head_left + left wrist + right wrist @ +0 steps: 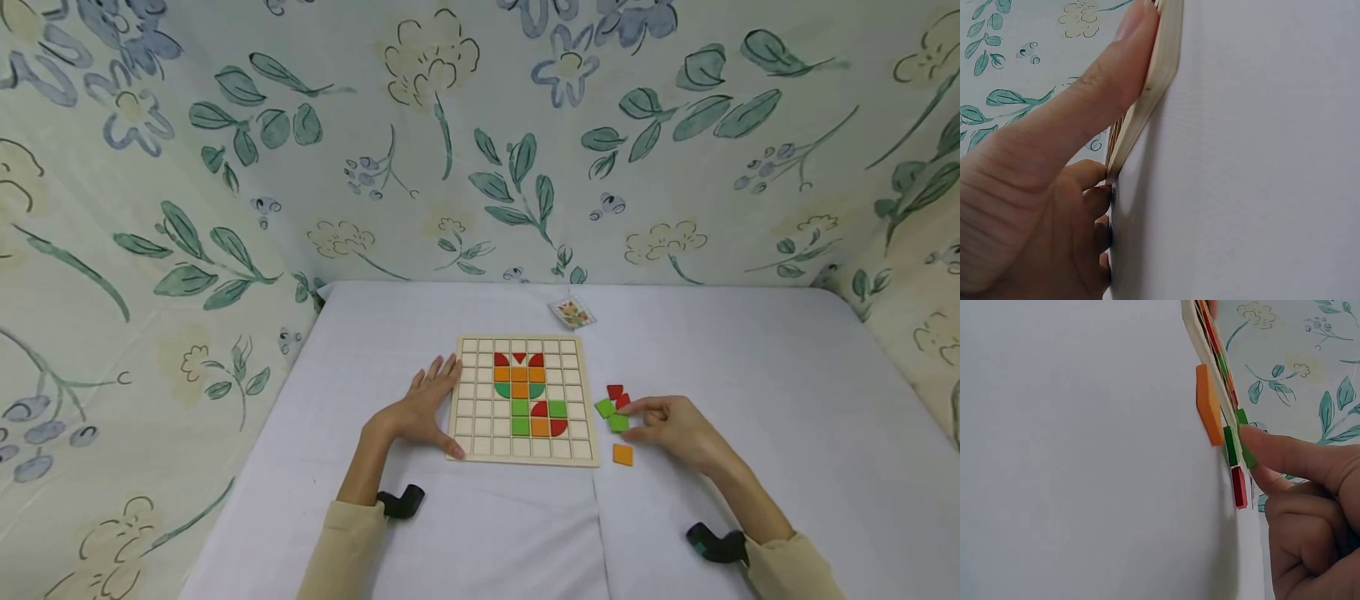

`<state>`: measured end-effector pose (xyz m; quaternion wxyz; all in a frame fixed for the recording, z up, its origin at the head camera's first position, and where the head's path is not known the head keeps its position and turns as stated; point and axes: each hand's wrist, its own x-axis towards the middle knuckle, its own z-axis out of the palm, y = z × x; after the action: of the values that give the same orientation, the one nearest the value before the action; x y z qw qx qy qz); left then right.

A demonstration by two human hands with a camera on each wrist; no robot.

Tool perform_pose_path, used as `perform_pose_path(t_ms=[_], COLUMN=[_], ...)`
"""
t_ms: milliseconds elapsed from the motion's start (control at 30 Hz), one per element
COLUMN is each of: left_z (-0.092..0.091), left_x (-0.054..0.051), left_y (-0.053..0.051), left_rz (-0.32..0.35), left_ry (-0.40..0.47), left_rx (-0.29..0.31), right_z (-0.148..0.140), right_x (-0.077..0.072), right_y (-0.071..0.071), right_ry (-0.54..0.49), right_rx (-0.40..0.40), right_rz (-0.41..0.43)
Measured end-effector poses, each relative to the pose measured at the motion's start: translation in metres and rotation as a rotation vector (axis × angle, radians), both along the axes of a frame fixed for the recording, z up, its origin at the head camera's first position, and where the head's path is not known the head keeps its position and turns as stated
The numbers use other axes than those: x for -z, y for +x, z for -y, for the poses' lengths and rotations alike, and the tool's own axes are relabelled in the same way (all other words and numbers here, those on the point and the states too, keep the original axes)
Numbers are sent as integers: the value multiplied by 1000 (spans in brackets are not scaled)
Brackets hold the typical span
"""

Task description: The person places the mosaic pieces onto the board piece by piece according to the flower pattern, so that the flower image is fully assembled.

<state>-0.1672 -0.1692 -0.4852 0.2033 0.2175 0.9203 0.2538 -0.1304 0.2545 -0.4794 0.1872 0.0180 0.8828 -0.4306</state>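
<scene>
My left hand [422,410] rests spread along the left edge of a wooden grid board [477,423], thumb at its near corner and fingertips farther up. In the left wrist view, the thumb [1094,87] lies on the board's rim [1157,81]. Coloured tiles in the grid form a flower-like pattern, with orange squares [519,375] in the middle. Right of the board, my right hand [678,429] pinches a green square tile [618,423] between thumb and forefinger; the right wrist view shows this green tile [1247,450] at the fingertips.
Beside the pinched tile lie another green square [605,408] and red pieces [615,392]. An orange square [622,454] lies closer to me. Behind the board is a small pattern card [572,312]. White cloth [390,325] covers the table; floral fabric [450,208] hangs behind it.
</scene>
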Motion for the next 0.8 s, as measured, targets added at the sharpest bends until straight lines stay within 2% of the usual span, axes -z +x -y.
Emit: perform_pose_path(t_ms=[167,367,567,800], left_z=[0,1,2,2], left_x=[0,1,2,3], left_y=[0,-1,-2,-2], left_rz=[-2,1,-2,-2], left_ry=[-4,-19,-20,-14], left_rx=[2,1,7,9], right_z=[17,54,88,110], right_x=[-9,-13,-6,6], right_y=[-1,1,4,7], right_ry=[-30,-102,-187,-223], right_rx=[-41,-98,-166,-242], right_rz=[-36,-44,-28,-67])
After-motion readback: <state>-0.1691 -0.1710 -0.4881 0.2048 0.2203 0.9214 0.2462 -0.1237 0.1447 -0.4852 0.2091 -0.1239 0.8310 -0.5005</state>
